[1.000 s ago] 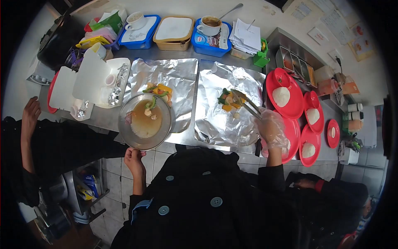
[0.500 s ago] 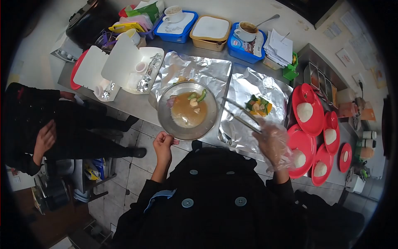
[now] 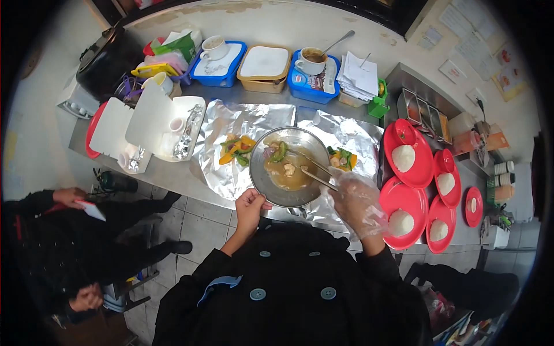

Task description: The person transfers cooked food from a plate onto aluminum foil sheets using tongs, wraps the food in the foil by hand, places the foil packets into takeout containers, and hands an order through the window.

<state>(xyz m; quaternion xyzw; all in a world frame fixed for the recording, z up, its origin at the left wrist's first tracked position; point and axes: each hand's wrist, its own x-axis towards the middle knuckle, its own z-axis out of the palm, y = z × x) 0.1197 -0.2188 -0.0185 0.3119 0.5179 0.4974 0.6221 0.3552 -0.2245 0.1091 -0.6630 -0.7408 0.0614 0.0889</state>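
My left hand is closed on the near-left rim of a round metal bowl, thumb on top. Inside the bowl are brown sauce, a green pepper strip and a few pale pieces. My right hand, in a clear plastic glove, is closed around metal tongs, whose tips reach into the bowl near the food. Mixed vegetables lie on the left foil sheet. A second vegetable portion on the right foil sheet is partly hidden behind the bowl.
Red plates with rice mounds stand at the right. Open white takeaway boxes are at the left. Tubs with cups, such as a blue tub, line the back. Another person stands at the left, holding a paper.
The bowl has moved right, over the right foil's portion, uncovering the vegetables on the left foil. The tongs have gone from above the right foil into the bowl.
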